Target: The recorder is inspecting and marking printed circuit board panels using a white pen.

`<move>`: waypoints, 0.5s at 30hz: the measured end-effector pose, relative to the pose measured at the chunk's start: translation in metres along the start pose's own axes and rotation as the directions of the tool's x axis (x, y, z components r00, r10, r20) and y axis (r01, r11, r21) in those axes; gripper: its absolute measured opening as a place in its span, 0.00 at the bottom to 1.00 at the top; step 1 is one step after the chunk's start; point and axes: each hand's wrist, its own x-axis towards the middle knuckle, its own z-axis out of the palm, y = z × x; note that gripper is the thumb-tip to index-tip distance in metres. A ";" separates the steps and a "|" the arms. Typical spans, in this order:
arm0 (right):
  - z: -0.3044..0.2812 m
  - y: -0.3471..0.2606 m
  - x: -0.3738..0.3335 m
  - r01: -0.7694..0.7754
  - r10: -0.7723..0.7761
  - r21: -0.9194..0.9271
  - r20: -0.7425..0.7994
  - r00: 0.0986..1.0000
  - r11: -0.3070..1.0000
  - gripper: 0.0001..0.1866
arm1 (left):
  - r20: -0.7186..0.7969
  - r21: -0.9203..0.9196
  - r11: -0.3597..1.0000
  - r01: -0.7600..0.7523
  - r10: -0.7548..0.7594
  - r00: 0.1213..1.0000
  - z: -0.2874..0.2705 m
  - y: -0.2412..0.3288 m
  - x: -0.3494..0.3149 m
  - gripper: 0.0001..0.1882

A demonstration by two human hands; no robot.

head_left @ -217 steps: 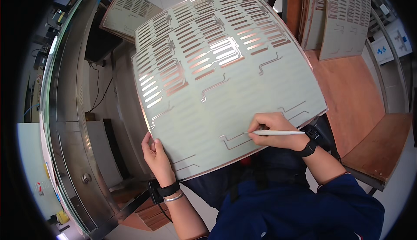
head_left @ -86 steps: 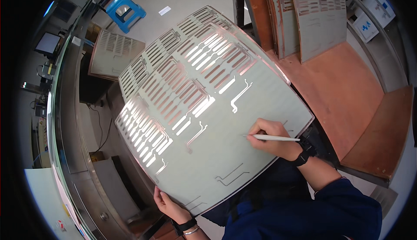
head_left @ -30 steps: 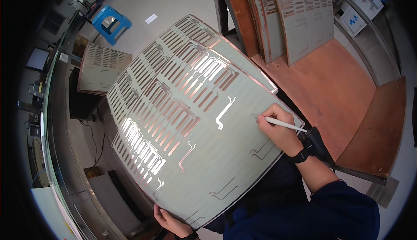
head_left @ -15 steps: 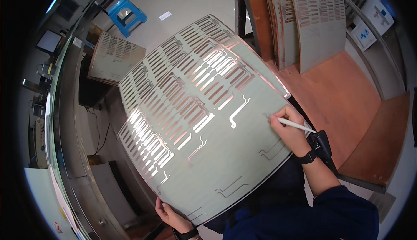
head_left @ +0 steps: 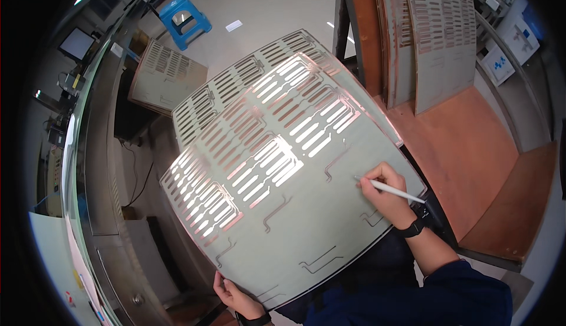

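Note:
A large pale green-grey circuit panel (head_left: 306, 214) with copper traces lies tilted in front of me, over a second similar panel (head_left: 197, 105) whose far part shows beyond it. Thumb and fingers of my left hand (head_left: 236, 299) grip the top panel by its near left edge. In my right hand (head_left: 386, 193) is a slim white pen-shaped tool (head_left: 398, 193), pinched between thumb and fingers. Its thin grey tip is at or just above the plain area right of the traces; contact cannot be made out.
More patterned panels (head_left: 445, 55) stand upright on a reddish-brown board (head_left: 466, 149) at the right. Another stack of panels (head_left: 162, 78) is at the far left, near a blue stool (head_left: 184, 20). A metal bench (head_left: 97, 208) runs along the left.
The top panel has tilted and come slightly nearer, exposing more of the lower one; bright reflections shifted across its traces. My right hand and tool moved slightly nearer. The view has shifted slightly.

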 end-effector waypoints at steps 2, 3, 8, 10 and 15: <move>-0.006 0.001 -0.005 -0.001 0.003 -0.036 0.035 0.999 0.999 0.07 | 0.013 0.034 0.999 -0.026 0.025 1.000 -0.001 -0.001 0.000 0.17; -0.010 0.002 -0.009 -0.005 0.010 -0.066 0.075 0.997 0.998 0.06 | 0.021 0.073 0.996 -0.053 0.052 0.998 -0.002 -0.001 0.000 0.17; -0.064 0.011 0.015 -0.085 0.155 0.252 -0.272 0.950 0.964 0.17 | 0.040 0.077 0.996 -0.042 0.040 0.998 0.000 0.005 -0.001 0.17; -0.087 0.019 0.015 -0.111 0.180 0.194 -0.391 0.903 0.975 0.16 | 0.034 0.083 0.996 -0.017 0.014 0.999 0.004 0.009 -0.001 0.17; -0.097 0.040 -0.007 -0.113 0.143 0.100 -0.390 0.909 0.989 0.13 | 0.029 0.082 0.996 -0.022 0.019 0.999 -0.004 0.003 0.004 0.17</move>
